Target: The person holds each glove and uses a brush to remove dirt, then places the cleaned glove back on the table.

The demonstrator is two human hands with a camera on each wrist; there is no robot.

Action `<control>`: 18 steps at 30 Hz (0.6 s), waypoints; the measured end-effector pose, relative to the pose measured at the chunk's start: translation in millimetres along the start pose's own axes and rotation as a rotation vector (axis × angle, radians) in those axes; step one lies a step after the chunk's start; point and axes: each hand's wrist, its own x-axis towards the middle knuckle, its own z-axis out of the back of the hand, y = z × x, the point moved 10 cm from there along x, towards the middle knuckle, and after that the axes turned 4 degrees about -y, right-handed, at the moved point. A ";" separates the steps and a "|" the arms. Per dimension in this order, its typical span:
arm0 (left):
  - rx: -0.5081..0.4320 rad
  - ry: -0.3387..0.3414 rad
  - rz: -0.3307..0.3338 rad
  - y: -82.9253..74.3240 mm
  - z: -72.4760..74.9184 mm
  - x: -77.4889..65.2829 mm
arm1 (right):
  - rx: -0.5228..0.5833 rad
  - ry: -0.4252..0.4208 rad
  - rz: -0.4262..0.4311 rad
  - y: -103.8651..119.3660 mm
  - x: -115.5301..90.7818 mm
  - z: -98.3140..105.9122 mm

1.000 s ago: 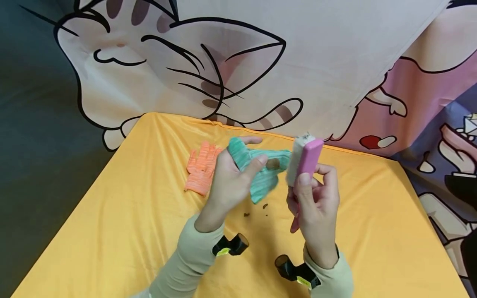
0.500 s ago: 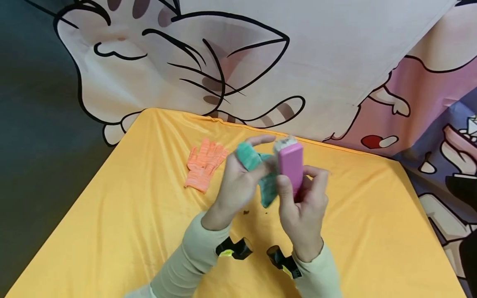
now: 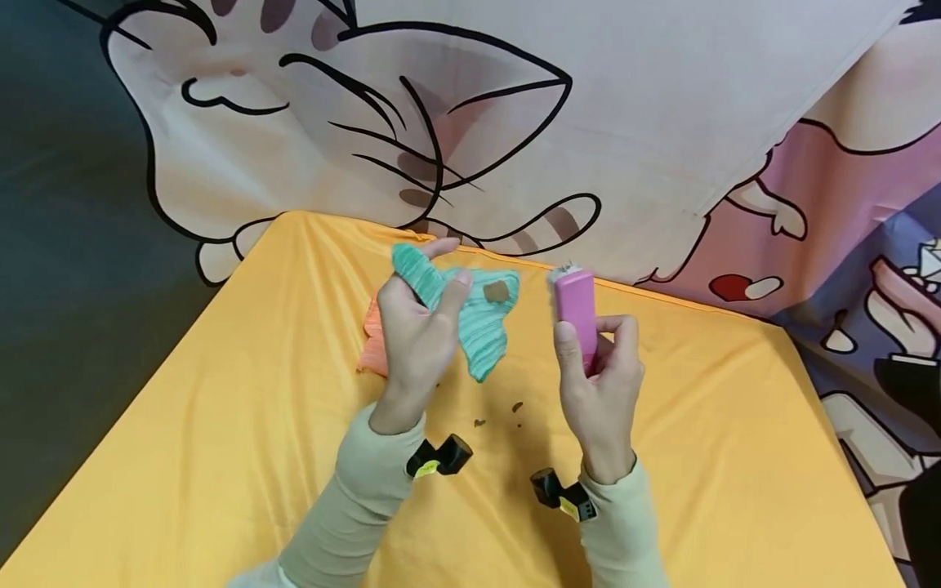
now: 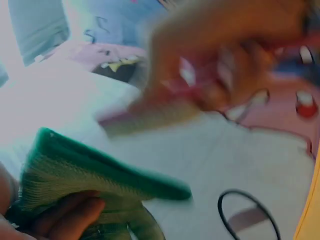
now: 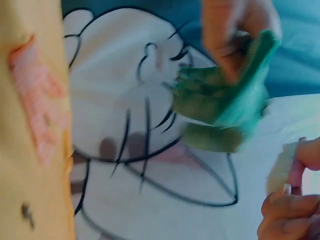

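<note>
My left hand [image 3: 417,347] grips a green striped knit glove [image 3: 481,327], thumb on top, above the table. A brown patch [image 3: 496,291] shows on the glove near its right side. To the right, my right hand [image 3: 604,400] holds a pink brush [image 3: 577,306] upright, its pale bristles facing the glove. A gap separates brush and glove. In the left wrist view the brush [image 4: 150,119] is blurred above the glove [image 4: 95,167]. The right wrist view shows finger-like folds of the green glove [image 5: 220,100] hanging from the left hand.
An orange knit glove [image 3: 372,347] lies on the yellow cloth-covered table [image 3: 220,441], partly hidden behind the left hand. Small brown crumbs [image 3: 517,407] lie on the cloth below the hands. A cat-printed curtain [image 3: 485,122] hangs behind the table's far edge.
Half a second ago the brush overlapped the green glove; now they are apart. My left hand has moved left and up with the glove, now covering much of the orange glove.
</note>
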 end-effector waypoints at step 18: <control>-0.124 0.080 -0.010 -2.7 -10.0 -5.0 | -0.022 0.082 0.103 13.1 -8.0 -26.1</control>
